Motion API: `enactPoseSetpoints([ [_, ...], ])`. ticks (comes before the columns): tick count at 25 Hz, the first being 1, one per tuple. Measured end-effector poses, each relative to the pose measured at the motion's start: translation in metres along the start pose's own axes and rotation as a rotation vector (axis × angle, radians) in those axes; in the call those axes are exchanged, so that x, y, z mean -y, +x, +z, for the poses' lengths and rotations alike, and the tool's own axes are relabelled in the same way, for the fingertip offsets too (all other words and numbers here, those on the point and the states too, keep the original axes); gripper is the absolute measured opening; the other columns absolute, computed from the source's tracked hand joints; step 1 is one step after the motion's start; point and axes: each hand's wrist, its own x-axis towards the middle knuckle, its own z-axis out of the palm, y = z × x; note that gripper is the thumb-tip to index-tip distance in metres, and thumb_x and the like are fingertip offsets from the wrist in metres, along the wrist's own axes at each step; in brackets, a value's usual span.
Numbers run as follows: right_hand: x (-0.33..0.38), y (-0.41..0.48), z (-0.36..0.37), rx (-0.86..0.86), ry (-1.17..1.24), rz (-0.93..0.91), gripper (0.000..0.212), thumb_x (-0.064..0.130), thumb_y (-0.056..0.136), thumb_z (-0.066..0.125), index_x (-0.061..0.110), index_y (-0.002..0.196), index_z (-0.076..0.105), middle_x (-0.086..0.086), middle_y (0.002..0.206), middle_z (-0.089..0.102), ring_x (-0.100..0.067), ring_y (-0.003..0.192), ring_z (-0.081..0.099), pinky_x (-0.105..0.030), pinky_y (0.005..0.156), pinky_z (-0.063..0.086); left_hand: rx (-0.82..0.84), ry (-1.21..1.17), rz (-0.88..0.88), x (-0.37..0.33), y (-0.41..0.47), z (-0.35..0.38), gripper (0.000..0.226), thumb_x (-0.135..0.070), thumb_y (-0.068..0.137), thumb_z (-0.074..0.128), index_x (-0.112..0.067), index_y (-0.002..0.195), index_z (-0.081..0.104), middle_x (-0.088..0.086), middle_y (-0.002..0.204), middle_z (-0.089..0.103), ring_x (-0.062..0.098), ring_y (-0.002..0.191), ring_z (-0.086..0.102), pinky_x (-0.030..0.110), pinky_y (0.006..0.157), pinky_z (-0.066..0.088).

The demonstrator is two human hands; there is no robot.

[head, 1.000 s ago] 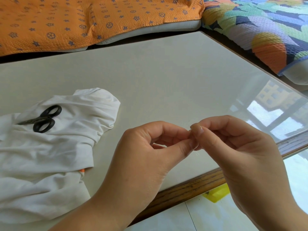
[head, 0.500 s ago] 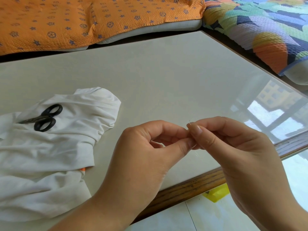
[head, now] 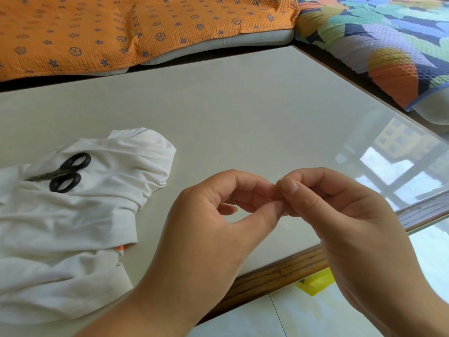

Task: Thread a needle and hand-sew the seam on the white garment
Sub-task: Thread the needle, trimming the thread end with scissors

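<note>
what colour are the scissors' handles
Black; the scissors show plainly in the head view, lying on the garment.

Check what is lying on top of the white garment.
Black scissors lie on the garment, across its folds. From under one fold an orange bit peeks out; the rest of it is covered.

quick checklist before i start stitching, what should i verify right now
1. Needle pinched in right hand: ok, thin tip shows above the fingertips.
2. Thread through the eye: cannot tell, too fine to see.
3. Left hand fingertips meeting the right's: ok.
4. White garment on the table, left of the hands: ok.
5. Scissors off the garment: not ok, they lie on it.
</note>
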Motion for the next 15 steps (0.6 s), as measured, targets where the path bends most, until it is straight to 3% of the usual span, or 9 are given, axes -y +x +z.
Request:
enactPoseSetpoints([
  [4,-0.002,0.0,-0.002,-0.009,-0.023,0.033,0.016,0.032,0.075,0.068,0.019,0.081,0.074,-0.006,0.077,0.074,-0.019,0.077,0.069,-0.023,0.073,0.053,0.016,0.0,-0.004,0.003,0.0,0.0,0.015,-0.045,0.075,0.07,-0.039,0.088,0.074,-0.02,0.08,0.074,0.003,0.085,0.07,0.029,0.082,0.049],
  [7,-0.001,0.0,-0.002,-0.003,-0.009,0.059,0.016,0.025,0.07,0.082,0.016,0.081,0.076,-0.01,0.078,0.074,-0.024,0.078,0.071,-0.031,0.074,0.055,0.02,-0.042,-0.04,0.005,0.001,-0.001,0.014,-0.046,0.076,0.074,-0.041,0.088,0.075,-0.016,0.081,0.075,0.008,0.086,0.071,0.031,0.084,0.052],
  [15,0.002,0.002,-0.001,-0.015,0.124,0.062,0.021,0.029,0.065,0.071,0.012,0.075,0.078,-0.013,0.075,0.074,-0.024,0.073,0.073,-0.026,0.068,0.057,0.031,-0.27,-0.15,0.012,0.007,-0.005,0.016,-0.037,0.069,0.073,-0.033,0.084,0.077,-0.002,0.086,0.077,0.014,0.091,0.072,0.026,0.085,0.048],
])
